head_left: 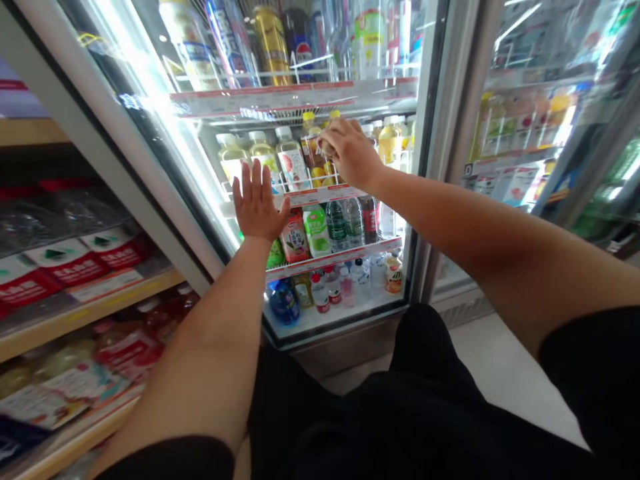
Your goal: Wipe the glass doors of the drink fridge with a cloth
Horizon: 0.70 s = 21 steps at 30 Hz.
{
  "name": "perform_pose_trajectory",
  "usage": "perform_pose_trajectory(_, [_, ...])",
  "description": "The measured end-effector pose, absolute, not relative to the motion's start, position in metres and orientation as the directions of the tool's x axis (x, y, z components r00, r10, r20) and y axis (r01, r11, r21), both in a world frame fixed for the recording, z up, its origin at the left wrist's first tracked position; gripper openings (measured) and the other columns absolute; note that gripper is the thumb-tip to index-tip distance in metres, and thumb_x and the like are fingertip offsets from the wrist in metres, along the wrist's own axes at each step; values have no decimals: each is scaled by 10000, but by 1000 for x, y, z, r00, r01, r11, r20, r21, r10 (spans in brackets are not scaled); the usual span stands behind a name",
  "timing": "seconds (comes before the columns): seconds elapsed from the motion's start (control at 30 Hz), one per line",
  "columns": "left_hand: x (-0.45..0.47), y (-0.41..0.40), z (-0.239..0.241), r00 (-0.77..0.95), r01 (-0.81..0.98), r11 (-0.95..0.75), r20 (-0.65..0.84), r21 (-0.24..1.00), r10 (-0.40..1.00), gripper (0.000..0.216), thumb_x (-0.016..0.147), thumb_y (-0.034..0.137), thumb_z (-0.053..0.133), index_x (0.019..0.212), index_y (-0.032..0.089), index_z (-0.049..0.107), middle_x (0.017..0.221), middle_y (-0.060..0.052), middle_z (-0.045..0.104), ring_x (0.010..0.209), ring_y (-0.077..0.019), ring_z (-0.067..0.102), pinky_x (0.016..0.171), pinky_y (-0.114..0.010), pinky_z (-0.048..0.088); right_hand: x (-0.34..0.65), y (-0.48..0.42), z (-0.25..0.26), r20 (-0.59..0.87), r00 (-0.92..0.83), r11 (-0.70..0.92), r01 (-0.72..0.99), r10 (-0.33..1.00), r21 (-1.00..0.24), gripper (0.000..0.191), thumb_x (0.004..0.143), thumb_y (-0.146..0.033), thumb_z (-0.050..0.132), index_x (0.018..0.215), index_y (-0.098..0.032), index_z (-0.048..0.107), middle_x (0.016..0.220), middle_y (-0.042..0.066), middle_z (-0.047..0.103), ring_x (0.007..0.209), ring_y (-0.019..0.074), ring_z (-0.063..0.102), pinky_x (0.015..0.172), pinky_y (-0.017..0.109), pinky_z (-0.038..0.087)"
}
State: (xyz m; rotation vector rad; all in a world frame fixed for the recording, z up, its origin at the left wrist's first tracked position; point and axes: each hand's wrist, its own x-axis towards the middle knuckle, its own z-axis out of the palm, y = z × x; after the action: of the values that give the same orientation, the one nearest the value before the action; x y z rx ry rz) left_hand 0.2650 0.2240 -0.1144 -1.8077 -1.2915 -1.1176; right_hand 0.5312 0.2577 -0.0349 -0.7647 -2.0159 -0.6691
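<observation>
In the head view a glass cooler door (320, 319) stands closed in front of me, with reflections on it. My left hand (259, 207) is flat with its fingers spread, at the glass, over the middle shelves. Higher up and to the right, my right hand (353, 152) is closed at the glass, its fingers curled downward. Something small and tan may be under those fingers, but I cannot make it out. Behind the glass near this hand are a brown bottle with a yellow cap (311, 150) and white-capped bottles (291, 160).
Drink bottles and cartons fill several cooler shelves (300, 100). A metal door frame (445, 133) runs down the right, beside another cooler door (530, 133). Wooden shelves (90, 310) with packed bottles stand at the left. My knees (425, 340) are close to the cooler base.
</observation>
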Motion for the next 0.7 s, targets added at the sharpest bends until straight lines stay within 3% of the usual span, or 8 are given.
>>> perform_pose_trajectory(0.1, [266, 223, -114, 148, 937, -349, 908, -2, 392, 857, 972, 614, 511, 1667, 145, 332, 1738, -127, 249, 1646, -310, 44, 1369, -507, -57, 522, 257, -33, 872, -408, 648, 747, 269, 150, 389, 940, -57, 396, 1147, -192, 697, 1334, 122, 637, 1271, 274, 526, 1149, 484, 474])
perform_pose_trajectory(0.27, [265, 223, -114, 163, 931, -365, 913, -17, 375, 850, 976, 618, 513, 1665, 151, 341, 1730, -132, 270, 1645, -312, 60, 1365, -516, -48, 510, 249, -38, 785, -570, 688, 672, 244, 274, 386, 948, -30, 428, 1198, -171, 687, 1355, 93, 632, 1313, 282, 519, 1155, 465, 480])
perform_pose_trajectory(0.43, [266, 223, -114, 159, 932, -363, 905, -5, 395, 856, 981, 608, 515, 1667, 130, 333, 1739, -140, 238, 1645, -314, 39, 1363, -506, -73, 502, 238, -25, 856, -407, 613, 778, 320, 140, 382, 1000, -68, 399, 1213, -191, 691, 1403, 109, 608, 1312, 281, 524, 1172, 428, 468])
perform_pose_trajectory(0.6, [267, 220, -114, 151, 925, -379, 900, 17, 408, 862, 980, 605, 519, 1666, 120, 325, 1743, -135, 221, 1645, -309, 13, 1360, -509, -89, 494, 231, -38, 731, -628, 673, 664, 266, 325, 372, 1038, -97, 394, 1288, -134, 666, 1413, 99, 624, 1357, 278, 519, 1229, 437, 430])
perform_pose_trajectory(0.7, [267, 220, -113, 145, 917, -397, 902, 31, 405, 861, 976, 627, 517, 1659, 131, 346, 1737, -127, 241, 1643, -300, 20, 1363, -507, -84, 496, 235, -36, 776, -571, 673, 687, 268, 273, 370, 1025, -83, 400, 1267, -159, 669, 1397, 86, 626, 1342, 276, 526, 1203, 460, 462])
